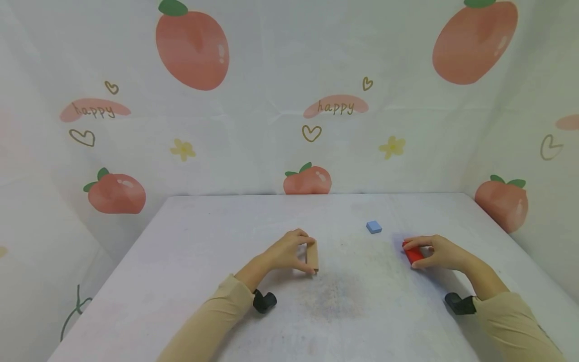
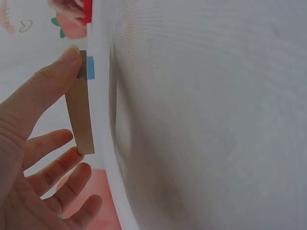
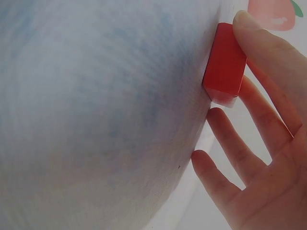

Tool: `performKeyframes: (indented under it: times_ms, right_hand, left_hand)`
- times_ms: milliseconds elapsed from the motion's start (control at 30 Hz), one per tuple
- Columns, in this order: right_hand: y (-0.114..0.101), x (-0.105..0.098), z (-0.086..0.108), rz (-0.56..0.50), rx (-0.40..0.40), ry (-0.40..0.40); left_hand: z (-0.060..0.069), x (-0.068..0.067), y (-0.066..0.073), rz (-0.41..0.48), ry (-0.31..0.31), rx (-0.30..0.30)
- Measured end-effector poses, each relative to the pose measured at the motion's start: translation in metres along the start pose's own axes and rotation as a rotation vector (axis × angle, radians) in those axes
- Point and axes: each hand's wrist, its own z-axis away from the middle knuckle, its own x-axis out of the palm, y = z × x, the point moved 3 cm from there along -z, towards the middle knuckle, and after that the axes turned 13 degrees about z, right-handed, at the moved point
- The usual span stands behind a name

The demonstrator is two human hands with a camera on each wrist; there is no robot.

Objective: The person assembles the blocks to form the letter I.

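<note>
White cloth (image 1: 262, 60), printed with red peaches, hearts, yellow flowers and the word "happy", hangs behind and beside a pale tabletop (image 1: 375, 322) that has a greyish smudge near its middle. Beige sleeves (image 1: 205, 322) reach in from the lower left and lower right, their cuffs ending short of bare wrists. Beyond those cuffs, the left hand (image 1: 289, 251) is over the middle of the table and the right hand (image 1: 441, 254) over its right part, the two well apart. Black fittings (image 1: 264, 301) sit at both wrists, just beside the cuffs. Pinched by its two ends between the left thumb and fingertips is a plain wooden block (image 1: 312, 255), its long side pointing away from the person; in the left wrist view it appears raised slightly off the surface, the other fingers spread loosely. Likewise the right hand grips a red block (image 1: 413, 254), thumb at the near end and fingertips at the far one; it is right by the tabletop, though whether it touches I cannot tell. Smallest comes a blue block (image 1: 374, 227), lying on the table farther back than both hands, nearer the right one
</note>
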Motion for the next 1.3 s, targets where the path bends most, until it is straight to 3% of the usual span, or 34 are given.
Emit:
performKeyframes:
  times_ms: [733, 1300]
  right_hand:
    - [0.000, 0.000, 0.000, 0.011, -0.030, 0.016]
    - [0.001, 0.000, 0.000, 0.021, -0.013, 0.013]
  left_hand:
    - [-0.015, 0.010, 0.007, -0.016, -0.031, -0.068]
    - [-0.022, 0.015, 0.010, -0.054, -0.026, -0.038]
